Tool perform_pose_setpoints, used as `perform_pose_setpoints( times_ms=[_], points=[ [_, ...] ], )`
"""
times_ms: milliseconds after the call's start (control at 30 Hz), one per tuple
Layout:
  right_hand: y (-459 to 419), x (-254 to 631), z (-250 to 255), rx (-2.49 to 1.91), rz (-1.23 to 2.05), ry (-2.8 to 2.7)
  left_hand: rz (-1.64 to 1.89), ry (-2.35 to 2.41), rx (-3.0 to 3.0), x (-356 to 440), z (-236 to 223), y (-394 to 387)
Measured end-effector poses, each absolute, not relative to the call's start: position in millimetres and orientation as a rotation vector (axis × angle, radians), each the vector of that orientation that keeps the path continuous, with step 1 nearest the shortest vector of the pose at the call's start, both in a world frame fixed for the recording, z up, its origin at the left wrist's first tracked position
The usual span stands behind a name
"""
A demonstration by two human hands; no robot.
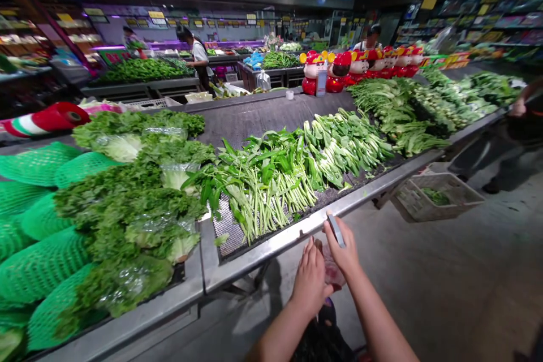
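My left hand [309, 274] is curled against a see-through, reddish plastic pack [333, 268] that hangs between my two hands, below the metal edge of the vegetable stand. What the pack holds is too blurred to name. In my right hand [347, 249] is a slim, flat grey object [336, 231], seen nearly edge-on; its kind cannot be made out. Just beyond both hands lie loose long-stemmed leafy greens [271, 181]. Bunches of bok choy-like greens [343, 147] are beside them to the right.
Wrapped lettuces [139, 220] and produce in green foam netting [42, 260] fill the left. The stand's metal rim [263, 251] runs diagonally ahead. A white crate [436, 198] is low on the right, near a person's legs [487, 158]. Red figurines [335, 70] line the back.
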State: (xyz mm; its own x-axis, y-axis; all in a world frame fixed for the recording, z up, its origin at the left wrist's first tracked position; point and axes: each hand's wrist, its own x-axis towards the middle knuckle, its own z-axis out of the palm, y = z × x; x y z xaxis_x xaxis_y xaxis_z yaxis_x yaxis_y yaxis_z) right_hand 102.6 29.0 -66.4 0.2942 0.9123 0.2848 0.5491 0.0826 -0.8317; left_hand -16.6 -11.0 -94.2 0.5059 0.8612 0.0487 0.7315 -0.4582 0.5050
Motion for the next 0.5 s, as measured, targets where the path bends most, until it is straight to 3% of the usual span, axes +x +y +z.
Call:
perform_pose_setpoints(
  times_ms=[500],
  points=[
    [86, 195, -46, -1.390, 0.483, -1.571, 0.553, 1.521, 2.270, 82, -75, 24]
  ],
)
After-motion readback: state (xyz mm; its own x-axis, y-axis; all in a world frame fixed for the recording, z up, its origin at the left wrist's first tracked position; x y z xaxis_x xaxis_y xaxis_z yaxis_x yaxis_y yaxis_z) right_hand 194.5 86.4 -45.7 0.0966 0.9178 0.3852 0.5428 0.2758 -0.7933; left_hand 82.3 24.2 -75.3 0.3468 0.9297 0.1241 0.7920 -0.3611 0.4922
